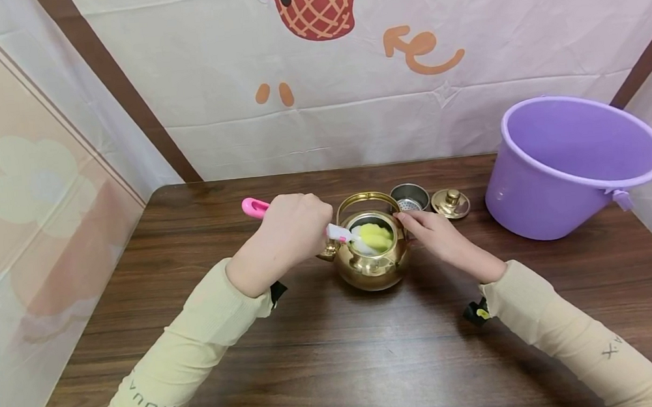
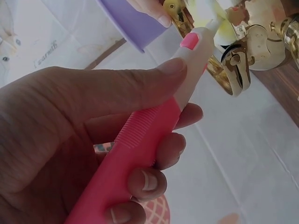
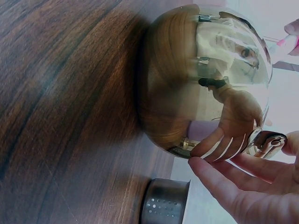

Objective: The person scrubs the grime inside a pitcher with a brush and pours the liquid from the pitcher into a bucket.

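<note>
My left hand [image 1: 298,224] grips the pink handle [image 2: 140,135] of a sponge brush, its thumb pressed along the white neck [image 2: 198,51]. The brush's yellow-and-white head [image 1: 375,238] is inside the open mouth of a shiny gold teapot [image 1: 370,272], which stands upright on the table. My right hand [image 1: 444,239] holds the teapot at its right side. In the right wrist view, the fingertips [image 3: 198,165] lie against the polished body, and the thumb is at the handle's hinge [image 3: 268,142]. The teapot's arched handle [image 1: 365,196] stands up behind the mouth; the spout is partly hidden by my left hand.
Behind the teapot sit a perforated metal strainer [image 1: 410,198] and a gold lid [image 1: 451,203] with a knob. A large purple bucket [image 1: 528,190] stands at the right. Dark wood table [image 1: 342,372] lies in front, and a printed cloth [image 1: 331,137] hangs along its back edge.
</note>
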{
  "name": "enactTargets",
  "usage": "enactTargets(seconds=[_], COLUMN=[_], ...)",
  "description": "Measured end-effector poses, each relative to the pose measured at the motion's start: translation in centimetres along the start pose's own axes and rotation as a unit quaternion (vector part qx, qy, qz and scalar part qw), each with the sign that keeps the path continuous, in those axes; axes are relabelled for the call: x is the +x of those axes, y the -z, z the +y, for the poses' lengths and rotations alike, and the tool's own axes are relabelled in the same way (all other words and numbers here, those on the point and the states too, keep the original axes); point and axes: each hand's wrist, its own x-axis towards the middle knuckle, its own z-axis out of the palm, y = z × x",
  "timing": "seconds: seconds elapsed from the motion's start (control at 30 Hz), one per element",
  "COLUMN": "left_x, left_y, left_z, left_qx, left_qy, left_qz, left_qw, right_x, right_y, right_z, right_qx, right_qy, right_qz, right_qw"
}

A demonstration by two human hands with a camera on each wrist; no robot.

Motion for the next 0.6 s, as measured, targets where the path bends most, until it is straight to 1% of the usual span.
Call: enactTargets(seconds=[0.17, 0.37, 0.6], left_x=[0.11, 0.44, 0.86], left_y=[-0.03, -0.09, -0.22], left_z=[-0.11, -0.21, -0.27], left_qx=[0.005, 0.013, 0.005], left_qy=[0.002, 0.013, 0.016], left_qz=[0.007, -0.003, -0.008], left_qw=[1.0000, 0.9998, 0.9998], right_x=[0.03, 0.08, 0.09], right_y=[0.04, 0.11, 0.08], right_z=[0.10, 0.26, 0.17], right_qx=[-0.005, -0.014, -0.011], right_qy=[0.000, 0.004, 0.003], right_qz=[-0.001, 0.000, -0.001], right_qw=[1.000, 1.000, 1.000])
